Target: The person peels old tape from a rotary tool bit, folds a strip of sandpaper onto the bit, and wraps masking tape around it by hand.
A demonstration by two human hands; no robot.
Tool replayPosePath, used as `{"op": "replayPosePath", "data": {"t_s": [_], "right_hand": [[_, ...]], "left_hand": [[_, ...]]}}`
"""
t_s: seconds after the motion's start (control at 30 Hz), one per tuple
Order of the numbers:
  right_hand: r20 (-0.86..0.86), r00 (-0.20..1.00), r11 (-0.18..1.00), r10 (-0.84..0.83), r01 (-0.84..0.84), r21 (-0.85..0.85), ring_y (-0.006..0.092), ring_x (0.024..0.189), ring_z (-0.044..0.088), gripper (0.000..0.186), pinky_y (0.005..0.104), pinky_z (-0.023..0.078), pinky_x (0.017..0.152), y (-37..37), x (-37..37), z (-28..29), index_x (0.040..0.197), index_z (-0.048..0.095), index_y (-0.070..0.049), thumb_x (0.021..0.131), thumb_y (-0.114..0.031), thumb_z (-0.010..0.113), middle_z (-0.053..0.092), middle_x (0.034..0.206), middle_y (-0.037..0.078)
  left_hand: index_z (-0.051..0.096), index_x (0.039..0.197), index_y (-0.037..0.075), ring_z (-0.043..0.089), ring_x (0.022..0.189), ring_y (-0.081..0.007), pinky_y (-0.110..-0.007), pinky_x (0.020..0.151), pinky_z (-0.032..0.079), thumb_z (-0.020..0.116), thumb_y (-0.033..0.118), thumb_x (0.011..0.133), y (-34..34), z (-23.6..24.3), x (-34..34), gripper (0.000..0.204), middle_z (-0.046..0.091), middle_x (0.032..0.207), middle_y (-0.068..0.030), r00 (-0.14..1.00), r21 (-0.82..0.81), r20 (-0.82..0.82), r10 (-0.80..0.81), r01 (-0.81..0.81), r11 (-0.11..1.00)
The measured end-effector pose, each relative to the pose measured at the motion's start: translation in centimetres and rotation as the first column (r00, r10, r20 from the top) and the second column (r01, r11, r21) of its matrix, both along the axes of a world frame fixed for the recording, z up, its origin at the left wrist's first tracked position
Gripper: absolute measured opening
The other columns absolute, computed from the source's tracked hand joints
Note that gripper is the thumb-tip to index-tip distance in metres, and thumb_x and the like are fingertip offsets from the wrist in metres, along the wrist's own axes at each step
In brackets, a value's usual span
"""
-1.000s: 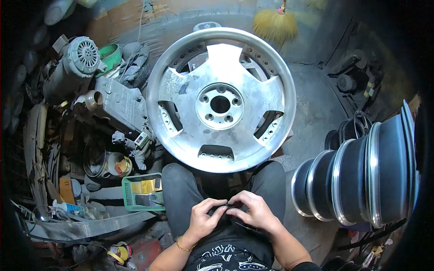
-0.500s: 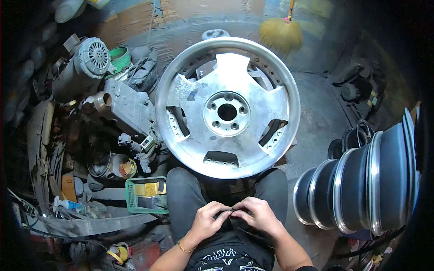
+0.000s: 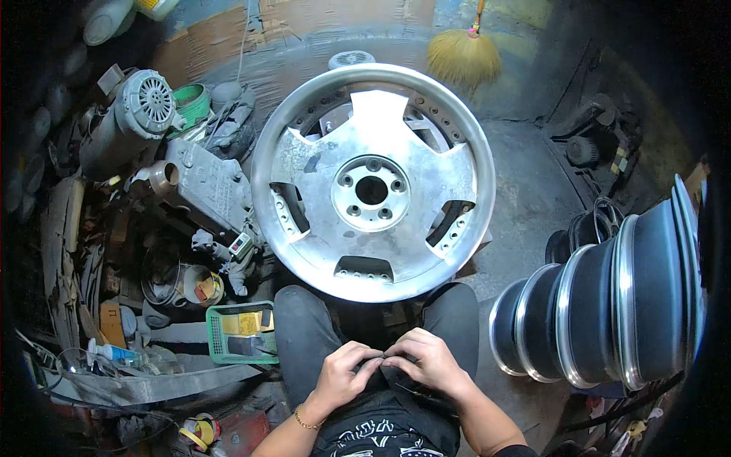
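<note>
Above my lap, my left hand point(image 3: 349, 371) and my right hand point(image 3: 426, 361) meet fingertip to fingertip. Thumb and fingers of each are pinched together over a small dark bit, too small and too covered to name. Just beyond my knees a large silver car wheel rim point(image 3: 304, 164) lies face up, with five wide spokes, a round centre hole and small bolts around its lip. Neither hand touches the rim.
At left stand a green basket point(image 3: 218, 353) with yellow and dark pieces, a grey motor point(image 3: 148, 104) and much dusty clutter. Several stacked rims point(image 3: 588, 316) stand at right. A straw broom point(image 3: 464, 57) hangs at the back; another small motor point(image 3: 582, 152) sits far right.
The whole view has shifted slightly, so things appear a little further left. My hands stay pinched together over my lap, with barely any change in the fingers.
</note>
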State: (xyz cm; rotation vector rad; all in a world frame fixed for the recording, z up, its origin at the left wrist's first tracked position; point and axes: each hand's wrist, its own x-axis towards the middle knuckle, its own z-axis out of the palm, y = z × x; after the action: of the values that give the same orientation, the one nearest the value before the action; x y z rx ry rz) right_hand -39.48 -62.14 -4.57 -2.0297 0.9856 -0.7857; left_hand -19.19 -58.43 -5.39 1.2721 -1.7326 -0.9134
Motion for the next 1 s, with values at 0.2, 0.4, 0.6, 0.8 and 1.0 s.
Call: {"op": "replayPosePath", "data": {"t_s": [0.2,0.4,0.6,0.8,1.0], "right_hand": [[-0.037,0.998,0.998,-0.053,0.052,-0.027,0.0274,0.083,0.063,0.017,0.0376,0.052,0.074,0.06,0.18,0.07,0.090,0.071,-0.007,0.077,-0.016,0.079,0.066,0.086,0.008],[-0.103,0.993,0.992,-0.063,0.050,-0.119,0.0273,0.083,0.062,0.017,0.0381,0.052,0.074,0.15,0.27,0.17,0.089,0.071,-0.007,0.077,-0.014,0.078,0.065,0.086,0.008],[-0.152,0.988,0.988,-0.016,-0.008,-0.155,0.0275,0.087,0.061,0.014,0.0384,0.051,0.078,0.15,0.27,-0.11,0.089,0.070,-0.005,0.078,-0.014,0.072,0.063,0.085,0.008],[-0.208,0.978,0.988,0.030,-0.061,-0.145,0.0278,0.087,0.060,0.014,0.0386,0.049,0.079,0.11,0.28,0.00,0.089,0.069,-0.005,0.081,-0.016,0.069,0.063,0.086,0.008],[-0.228,0.973,0.990,0.034,-0.064,-0.124,0.0284,0.088,0.060,0.015,0.0384,0.049,0.079,0.07,0.10,-0.11,0.091,0.069,-0.006,0.080,-0.016,0.070,0.062,0.087,0.008]], "left_hand": [[0.072,0.089,0.000,0.069,0.076,-0.0250,-0.033,0.067,0.054,0.073,0.004,0.081,-0.31,-0.30,0.00,0.009,0.071,0.085,-0.0146,1.000,-0.009,-0.012,0.005,-0.006,1.000],[0.072,0.089,0.000,0.068,0.074,-0.0282,-0.035,0.068,0.055,0.074,0.002,0.077,-0.32,-0.21,-0.25,0.012,0.069,0.083,-0.0150,0.994,-0.145,0.111,0.012,0.004,0.989],[0.072,0.088,0.000,0.067,0.074,-0.0291,-0.036,0.068,0.055,0.072,0.000,0.077,-0.38,-0.37,-0.16,0.011,0.068,0.082,-0.0148,0.992,-0.158,0.126,0.000,0.020,0.987],[0.070,0.089,0.000,0.066,0.076,-0.0304,-0.037,0.070,0.054,0.069,0.001,0.080,-0.34,-0.37,-0.05,0.009,0.067,0.083,-0.0151,0.986,-0.135,0.161,-0.045,0.067,0.988],[0.069,0.091,0.000,0.066,0.077,-0.0307,-0.038,0.070,0.054,0.069,0.002,0.081,-0.23,-1.00,-0.14,0.010,0.067,0.085,-0.0155,0.981,-0.144,0.190,-0.046,0.074,0.987]]}}
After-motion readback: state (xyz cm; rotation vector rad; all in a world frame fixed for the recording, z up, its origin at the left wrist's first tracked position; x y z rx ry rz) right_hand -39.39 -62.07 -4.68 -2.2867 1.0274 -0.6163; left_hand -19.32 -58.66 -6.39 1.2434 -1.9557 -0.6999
